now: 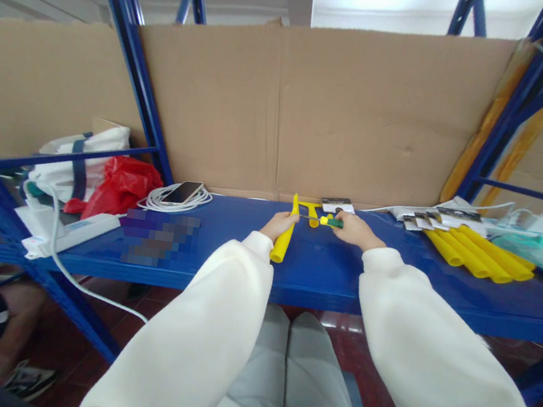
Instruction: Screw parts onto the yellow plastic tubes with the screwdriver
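Note:
My left hand is closed around a yellow tool with a thick tubular handle, tilted above the blue shelf. In my right hand is a screwdriver with a green and yellow handle. Its thin shaft points left and reaches the yellow tool near my left fingers; whether the tip sits in a screw is too small to tell. Just behind the shaft lies another yellow piece, partly covered. A black and white card lies behind my right hand, against the cardboard.
Several yellow tubular handles with cards lie at right, near a teal plastic packet. At left are a coiled white cable, a phone, a red bag and a power strip. A cardboard wall closes the back.

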`<control>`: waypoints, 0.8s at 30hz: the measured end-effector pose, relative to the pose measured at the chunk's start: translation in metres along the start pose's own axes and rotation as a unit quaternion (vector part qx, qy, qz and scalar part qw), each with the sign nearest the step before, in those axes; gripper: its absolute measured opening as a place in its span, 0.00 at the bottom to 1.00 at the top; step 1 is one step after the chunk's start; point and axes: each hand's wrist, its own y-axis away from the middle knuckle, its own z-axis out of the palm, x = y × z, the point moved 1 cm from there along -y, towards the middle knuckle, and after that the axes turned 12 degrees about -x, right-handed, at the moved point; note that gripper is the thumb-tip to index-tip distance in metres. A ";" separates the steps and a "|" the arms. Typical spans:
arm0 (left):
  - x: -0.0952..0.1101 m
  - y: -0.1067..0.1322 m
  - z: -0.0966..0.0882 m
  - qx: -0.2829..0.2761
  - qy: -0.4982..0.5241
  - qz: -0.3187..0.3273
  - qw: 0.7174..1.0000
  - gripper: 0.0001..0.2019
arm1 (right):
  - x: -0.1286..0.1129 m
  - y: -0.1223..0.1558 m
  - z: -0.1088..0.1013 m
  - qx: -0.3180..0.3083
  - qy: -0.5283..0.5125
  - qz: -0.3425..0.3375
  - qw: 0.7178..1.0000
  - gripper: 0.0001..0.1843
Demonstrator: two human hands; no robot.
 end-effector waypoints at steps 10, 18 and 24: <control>0.000 0.003 -0.003 -0.016 0.001 0.007 1.000 0.09 | 0.004 -0.001 0.002 0.009 0.004 0.000 1.000 0.20; 0.002 0.004 -0.002 -0.014 -0.013 0.004 1.000 0.09 | -0.001 0.001 -0.001 0.007 0.021 -0.001 1.000 0.16; 0.003 0.005 -0.002 -0.015 -0.008 0.007 1.000 0.08 | -0.003 0.004 -0.003 -0.012 0.022 0.020 0.999 0.20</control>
